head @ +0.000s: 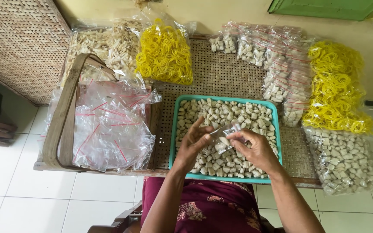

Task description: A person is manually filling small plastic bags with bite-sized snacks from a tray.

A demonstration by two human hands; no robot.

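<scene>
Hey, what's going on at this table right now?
A seated person holds a small clear plastic bag between the left hand and right hand, with a few pale cube-shaped pieces inside, above a teal tray full of the same pieces. Left of the tray lies a pile of empty clear bags in a woven basket. Filled small packets are stacked behind, with bags of yellow rubber bands on the woven table.

Green board (324, 7) at twelve o'clock runs off the top edge, and hands (260, 151) hide part of the tray's (173, 129) pieces.
</scene>
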